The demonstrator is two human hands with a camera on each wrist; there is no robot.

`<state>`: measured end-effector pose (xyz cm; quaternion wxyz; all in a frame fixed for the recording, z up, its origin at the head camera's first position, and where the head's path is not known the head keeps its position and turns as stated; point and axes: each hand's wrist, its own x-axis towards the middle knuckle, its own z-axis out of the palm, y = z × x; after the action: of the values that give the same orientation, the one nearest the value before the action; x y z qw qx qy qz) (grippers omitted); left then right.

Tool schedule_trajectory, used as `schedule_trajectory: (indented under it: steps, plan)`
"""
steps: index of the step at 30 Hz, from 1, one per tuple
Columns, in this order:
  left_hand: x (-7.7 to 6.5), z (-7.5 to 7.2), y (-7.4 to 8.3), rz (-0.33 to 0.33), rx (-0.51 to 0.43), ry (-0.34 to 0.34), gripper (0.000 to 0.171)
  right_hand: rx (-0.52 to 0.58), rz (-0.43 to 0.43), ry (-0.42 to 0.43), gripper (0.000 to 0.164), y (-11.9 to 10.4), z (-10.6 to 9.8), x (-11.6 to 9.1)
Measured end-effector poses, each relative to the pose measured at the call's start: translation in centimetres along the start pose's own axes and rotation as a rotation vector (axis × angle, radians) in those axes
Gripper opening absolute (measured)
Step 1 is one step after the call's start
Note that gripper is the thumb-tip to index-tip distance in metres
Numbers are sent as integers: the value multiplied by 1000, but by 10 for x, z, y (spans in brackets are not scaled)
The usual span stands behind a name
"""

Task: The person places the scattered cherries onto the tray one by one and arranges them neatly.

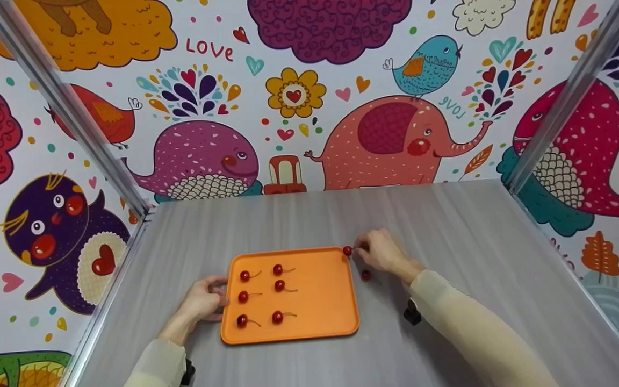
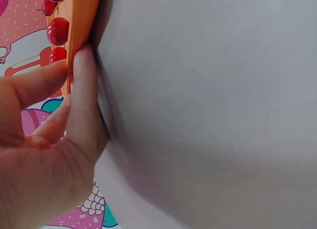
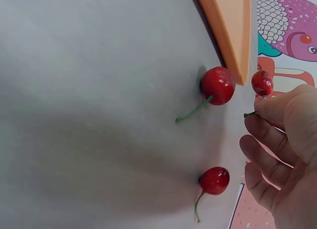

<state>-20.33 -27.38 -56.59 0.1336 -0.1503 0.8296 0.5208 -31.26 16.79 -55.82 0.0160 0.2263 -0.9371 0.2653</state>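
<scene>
On the table lies an orange tray [image 1: 315,301] bearing several red cherries [image 1: 243,296] with stems, all in its left half. My left hand [image 1: 206,299] grips the tray's left edge, thumb and index finger at the rim in the left wrist view. By its stem, my right hand [image 1: 382,250] pinches a cherry [image 3: 262,83] between thumb and index finger. In the head view that cherry overlaps the tray's far right corner. Two loose cherries lie on the table in the right wrist view, one [image 3: 218,85] close to the tray and another [image 3: 214,180] farther off.
The grey table [image 1: 299,220] runs back to a wall [image 1: 288,48] printed with cartoon animals. Metal posts [image 1: 67,113] stand at the table's corners. A dark wrist device [image 1: 411,313] shows under the right sleeve.
</scene>
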Motion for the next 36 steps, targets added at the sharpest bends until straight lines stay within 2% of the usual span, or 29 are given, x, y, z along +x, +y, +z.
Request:
schedule_trajectory:
  steps: [13, 28, 36]
  plan:
    - [-1, 0, 0, 4, 10, 9, 63, -31, -26, -10, 10, -18, 7, 7]
    - [0, -1, -1, 19, 1, -3, 64, -104, -76, -38, 11, -43, 28, 16]
    - [0, -1, -2, 15, 2, -2, 63, -57, -60, -65, 11, -50, 38, 19]
